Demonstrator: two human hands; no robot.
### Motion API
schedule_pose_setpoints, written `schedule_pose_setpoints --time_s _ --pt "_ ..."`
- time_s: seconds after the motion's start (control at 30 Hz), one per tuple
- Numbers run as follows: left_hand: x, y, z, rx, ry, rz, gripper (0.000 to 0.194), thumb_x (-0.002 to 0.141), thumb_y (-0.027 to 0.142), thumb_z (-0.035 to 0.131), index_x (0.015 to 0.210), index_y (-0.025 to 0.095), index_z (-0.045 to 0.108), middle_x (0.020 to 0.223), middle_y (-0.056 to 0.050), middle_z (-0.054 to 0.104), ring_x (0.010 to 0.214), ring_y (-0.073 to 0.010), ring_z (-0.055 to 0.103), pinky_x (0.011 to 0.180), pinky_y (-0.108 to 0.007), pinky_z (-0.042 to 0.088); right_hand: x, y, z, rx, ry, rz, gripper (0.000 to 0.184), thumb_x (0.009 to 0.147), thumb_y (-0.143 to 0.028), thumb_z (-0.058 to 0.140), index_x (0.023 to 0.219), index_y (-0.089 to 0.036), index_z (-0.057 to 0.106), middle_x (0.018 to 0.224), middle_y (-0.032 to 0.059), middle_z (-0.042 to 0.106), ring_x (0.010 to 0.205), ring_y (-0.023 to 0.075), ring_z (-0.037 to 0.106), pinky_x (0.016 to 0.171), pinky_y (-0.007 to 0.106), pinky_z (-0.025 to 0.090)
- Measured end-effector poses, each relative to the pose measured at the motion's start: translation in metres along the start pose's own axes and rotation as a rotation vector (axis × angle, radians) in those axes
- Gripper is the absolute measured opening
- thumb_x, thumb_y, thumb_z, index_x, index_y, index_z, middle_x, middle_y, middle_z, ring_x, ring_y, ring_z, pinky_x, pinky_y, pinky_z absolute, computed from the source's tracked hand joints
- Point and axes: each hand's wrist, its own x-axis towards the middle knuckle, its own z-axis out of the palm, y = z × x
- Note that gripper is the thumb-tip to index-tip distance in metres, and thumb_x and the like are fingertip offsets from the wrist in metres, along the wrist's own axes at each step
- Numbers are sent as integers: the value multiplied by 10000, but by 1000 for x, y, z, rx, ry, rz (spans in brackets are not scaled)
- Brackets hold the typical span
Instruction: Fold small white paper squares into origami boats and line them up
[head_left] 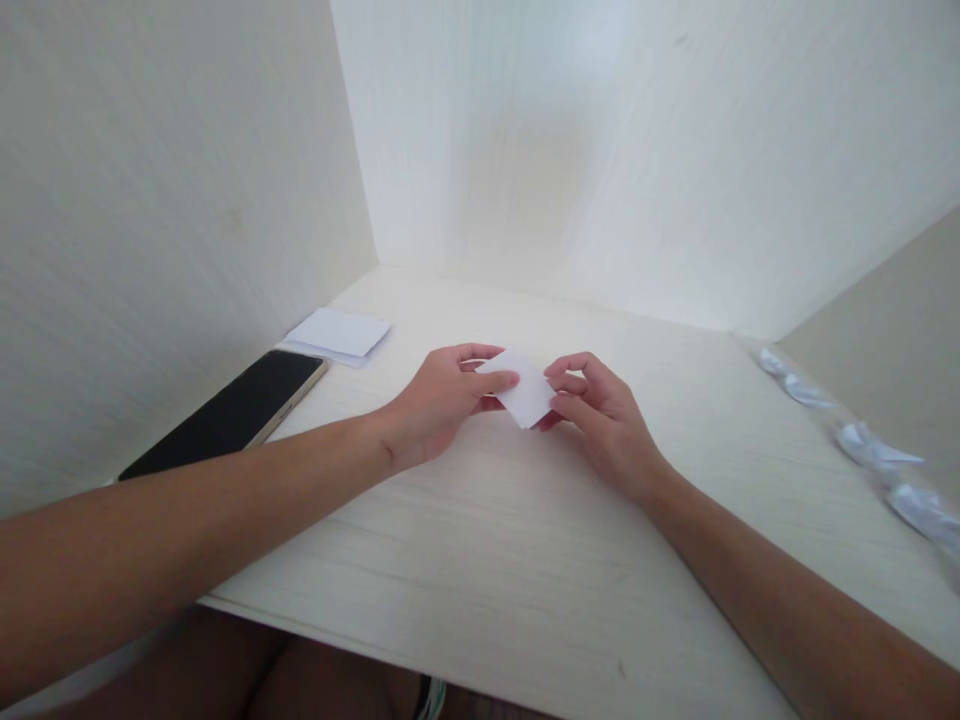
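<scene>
A small white piece of folded paper (pixel 528 388) is held above the middle of the table, one corner pointing down toward me. My left hand (pixel 456 395) pinches its left side, thumb lying on top and fingers behind. At the right corner, my right hand (pixel 600 410) closes thumb and fingertips on the paper's edge, its fingers bent. Parts of the fingers beneath the paper are hidden.
A stack of white paper sheets (pixel 341 333) lies at the back left of the pale table (pixel 480 560). In front of it, a dark phone (pixel 232 410) rests by the left wall. Several folded white paper pieces (pixel 862 442) line the right edge.
</scene>
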Motion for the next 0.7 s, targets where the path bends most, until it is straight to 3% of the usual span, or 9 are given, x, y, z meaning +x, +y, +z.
schedule_pose_setpoints --time_s 0.1,0.33,0.53,0.7 --pt "3 1 -2 -10 -37 -8 112 852 23 695 957 60 702 1015 -136 753 826 -156 684 787 -312 565 -1 1 -4 -103 -71 -55 215 788 -165 662 993 -228 677 886 4 755 740 160 717 665 298 551" --pt "12 -5 -9 -35 -99 -51 130 824 1 698 923 81 725 972 -122 752 844 -182 689 796 -339 531 -5 4 -4 -542 -86 -143 167 841 -244 736 996 -235 796 882 36 789 743 179 704 718 342 570" --pt "14 -4 -13 -29 -137 -73 112 819 41 731 892 124 721 941 -97 753 806 -183 684 768 -347 527 0 1 -2 -556 -77 -268 121 840 -279 753 939 -295 822 1076 45 780 861 198 709 725 355 595" --pt "12 -6 -13 -32 -198 -140 99 810 25 733 853 115 729 908 -106 757 809 -189 705 821 -350 551 1 -3 -3 -549 -78 -247 163 872 -245 678 923 -293 825 976 53 772 821 198 690 670 341 551"
